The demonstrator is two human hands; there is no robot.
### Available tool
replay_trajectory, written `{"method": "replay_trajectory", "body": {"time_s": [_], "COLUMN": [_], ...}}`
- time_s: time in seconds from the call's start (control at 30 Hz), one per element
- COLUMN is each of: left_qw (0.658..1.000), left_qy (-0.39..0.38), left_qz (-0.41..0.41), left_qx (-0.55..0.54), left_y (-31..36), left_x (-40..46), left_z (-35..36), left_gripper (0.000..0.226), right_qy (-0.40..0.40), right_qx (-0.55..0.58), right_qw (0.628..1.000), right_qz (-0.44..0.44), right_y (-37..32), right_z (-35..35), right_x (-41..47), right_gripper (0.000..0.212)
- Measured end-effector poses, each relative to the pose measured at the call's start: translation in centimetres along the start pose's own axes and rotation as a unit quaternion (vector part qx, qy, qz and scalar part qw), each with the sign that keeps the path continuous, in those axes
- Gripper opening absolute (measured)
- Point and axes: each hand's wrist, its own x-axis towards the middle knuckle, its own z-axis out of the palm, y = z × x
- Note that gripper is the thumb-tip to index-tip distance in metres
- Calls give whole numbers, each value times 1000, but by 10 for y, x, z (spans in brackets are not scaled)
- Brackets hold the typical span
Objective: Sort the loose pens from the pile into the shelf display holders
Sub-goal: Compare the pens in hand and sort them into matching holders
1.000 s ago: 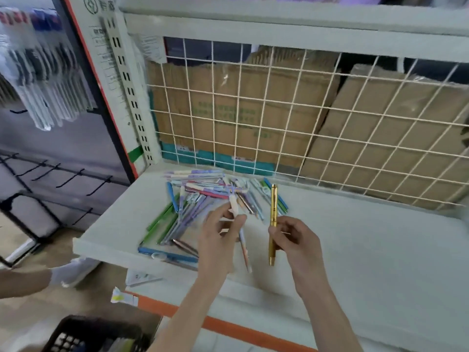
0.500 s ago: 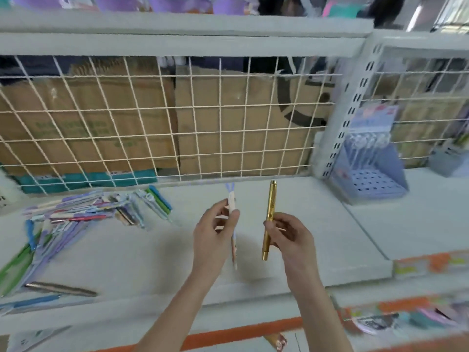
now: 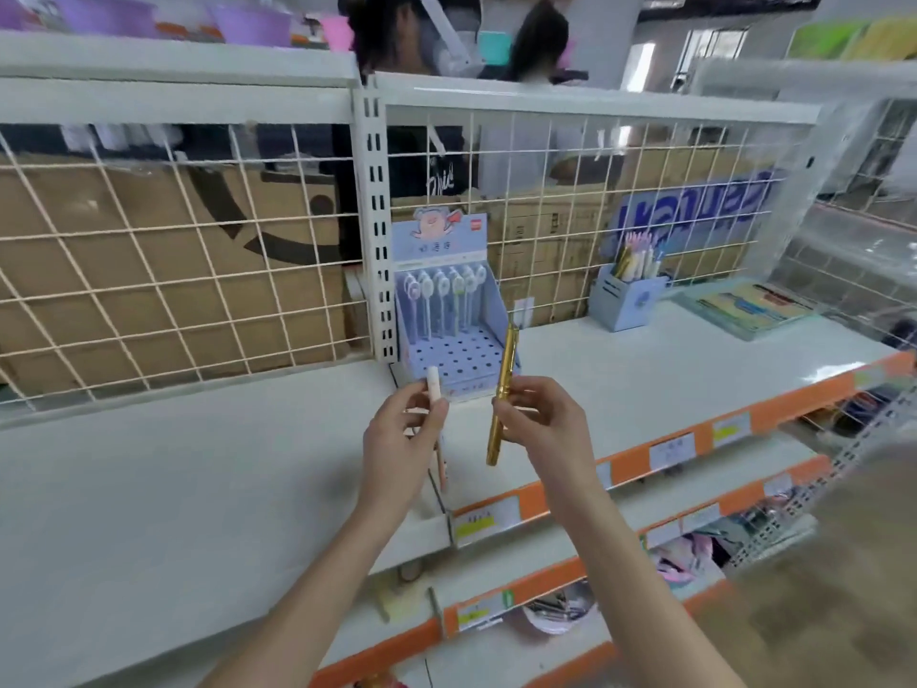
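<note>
My left hand (image 3: pixel 397 439) pinches a pale pink pen (image 3: pixel 435 389) upright, its white cap sticking up above the fingers. My right hand (image 3: pixel 541 419) grips a gold pen (image 3: pixel 503 389) near its middle, also upright. Both hands hover over the white shelf (image 3: pixel 198 489), just in front of a blue display holder (image 3: pixel 454 335) with a perforated base and a row of pens along its back. A second blue holder (image 3: pixel 626 300) with pastel pens stands farther right. The pen pile is out of view.
A white wire grid (image 3: pixel 173 270) backs the shelf, with cardboard boxes behind it. A white upright post (image 3: pixel 375 230) divides two shelf bays. Flat packets (image 3: pixel 754 307) lie at the far right. Orange-edged lower shelves hold goods. Two people stand behind the shelving.
My view has swung right: the pen pile has left the frame and the blue display holder now sits right behind my hands. Both hands hold the same pens as before.
</note>
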Motion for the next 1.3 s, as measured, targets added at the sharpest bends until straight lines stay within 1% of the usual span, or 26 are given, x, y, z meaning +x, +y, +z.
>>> {"method": "replay_trajectory", "body": {"time_s": [0.17,0.3,0.47,0.63,0.7,0.8,0.9,0.97,1.17,1.3], "left_qw": [999,997,996,994,994,995,996,996,999,997], "left_qy": [-41,-66,-82,-94,-84,-66,-51,-40,7,64], "left_qz": [30,40,25,19,15,0,-4,-4,6,2], "left_qx": [-2,-1,-31,-59,-68,-80,-78,-73,-50,-47], "left_y": [17,21,17,14,14,14,14,13,9,15], "left_x": [13,27,44,76,92,118,144,157,176,185], "left_z": [59,100,158,218,239,265,285,295,322,347], "left_gripper": [17,24,28,22,23,19,21,20,30,30], "right_qy": [16,32,59,77,75,58,40,30,3,-17], "right_qx": [-14,-12,-25,-48,-54,-68,-73,-63,-26,4], "right_qw": [1000,999,998,995,995,995,995,997,999,999], "right_qz": [-4,5,28,41,45,50,46,38,31,42], "right_y": [-6,-1,7,8,6,2,-2,-3,8,17], "right_z": [-46,-76,-118,-162,-174,-186,-196,-201,-227,-248], "right_x": [28,49,76,124,150,192,234,255,295,319], "right_gripper": [20,23,24,22,21,23,25,25,26,30]}}
